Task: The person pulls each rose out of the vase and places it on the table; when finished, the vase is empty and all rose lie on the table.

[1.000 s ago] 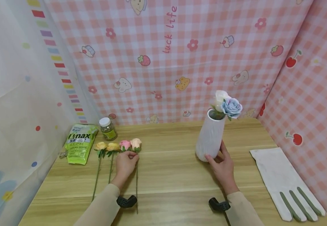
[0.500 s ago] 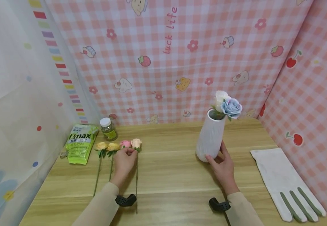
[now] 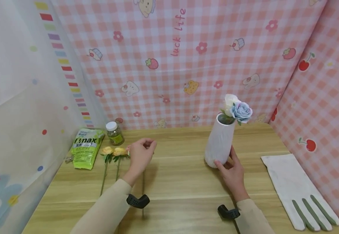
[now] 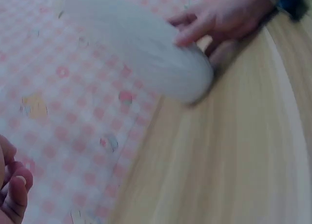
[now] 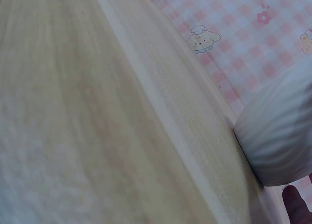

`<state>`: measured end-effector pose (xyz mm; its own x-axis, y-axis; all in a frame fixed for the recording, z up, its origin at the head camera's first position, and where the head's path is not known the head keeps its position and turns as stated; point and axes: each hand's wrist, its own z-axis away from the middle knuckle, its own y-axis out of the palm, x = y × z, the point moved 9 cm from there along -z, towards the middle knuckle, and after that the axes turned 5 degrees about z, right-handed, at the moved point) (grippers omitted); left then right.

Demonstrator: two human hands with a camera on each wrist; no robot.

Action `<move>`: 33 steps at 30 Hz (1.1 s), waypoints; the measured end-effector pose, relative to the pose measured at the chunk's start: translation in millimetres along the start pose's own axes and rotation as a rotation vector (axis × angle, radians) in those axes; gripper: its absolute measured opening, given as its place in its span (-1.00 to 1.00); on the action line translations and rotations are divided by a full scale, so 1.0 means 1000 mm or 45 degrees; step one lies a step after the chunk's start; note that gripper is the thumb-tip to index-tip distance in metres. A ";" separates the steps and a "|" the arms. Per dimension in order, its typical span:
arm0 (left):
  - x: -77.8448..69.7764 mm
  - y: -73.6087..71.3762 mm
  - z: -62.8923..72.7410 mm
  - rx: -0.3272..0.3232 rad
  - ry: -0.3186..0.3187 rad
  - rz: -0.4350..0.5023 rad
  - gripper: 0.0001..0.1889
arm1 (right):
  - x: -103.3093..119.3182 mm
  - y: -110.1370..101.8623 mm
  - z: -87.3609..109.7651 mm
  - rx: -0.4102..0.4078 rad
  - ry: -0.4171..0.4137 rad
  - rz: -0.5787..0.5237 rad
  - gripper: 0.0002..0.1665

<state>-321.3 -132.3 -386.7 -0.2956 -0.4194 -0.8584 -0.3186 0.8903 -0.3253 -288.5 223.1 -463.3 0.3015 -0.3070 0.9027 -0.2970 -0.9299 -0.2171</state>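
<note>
Vase (image 3: 220, 143), white and ridged, is clasped low down by the right hand (image 3: 234, 177), thumb and fingers curled round its base at the surface (image 3: 181, 188)! Inside, a white rose (image 3: 230, 103) and a blue rose (image 3: 241, 112) are held, tipped out over the rim. And the left hand (image 3: 141, 154): fingers bunched to the thumb above a thin stem (image 3: 143, 185); whether anything is in that grip cannot be told. Yellow blooms (image 3: 119, 151) are laid alongside, below a white-lidded jar (image 3: 115, 134), contents unclear. Only by the head view are blooms clearly shown; by the right wrist view, wavy ridges are revealed close up.
</note>
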 end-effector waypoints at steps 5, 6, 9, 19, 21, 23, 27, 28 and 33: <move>-0.031 0.025 -0.007 0.098 0.078 0.098 -0.84 | 0.000 0.001 -0.001 0.021 -0.001 0.028 -0.05; -0.037 0.030 -0.009 0.115 0.088 0.112 -0.83 | 0.000 0.001 -0.001 0.022 -0.003 0.031 -0.05; -0.061 0.046 -0.014 0.172 0.126 0.141 -0.83 | 0.002 0.000 -0.003 0.016 -0.012 0.029 -0.05; -0.147 0.102 -0.026 0.376 0.358 0.222 -0.79 | 0.003 0.002 -0.004 0.010 -0.028 0.008 -0.05; -0.161 0.114 -0.028 0.427 0.385 0.197 -0.76 | 0.003 0.001 -0.003 0.007 -0.030 0.019 -0.05; -0.175 0.126 -0.030 0.476 0.419 0.177 -0.73 | 0.003 0.001 -0.003 0.005 -0.035 0.024 -0.05; -0.201 0.146 -0.030 0.571 0.480 0.129 -0.66 | 0.001 0.001 -0.001 0.010 -0.018 0.005 -0.04; -0.207 0.150 -0.029 0.589 0.498 0.114 -0.64 | 0.000 0.001 -0.001 0.013 -0.009 -0.004 -0.04; -0.233 0.167 -0.026 0.620 0.600 0.008 -0.53 | -0.003 0.000 0.000 0.027 0.035 -0.019 -0.02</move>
<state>-329.2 109.7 -231.2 -0.6924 -0.3481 -0.6320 0.0941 0.8249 -0.5574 -289.1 223.5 -466.0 0.2804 -0.2873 0.9159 -0.2729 -0.9386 -0.2109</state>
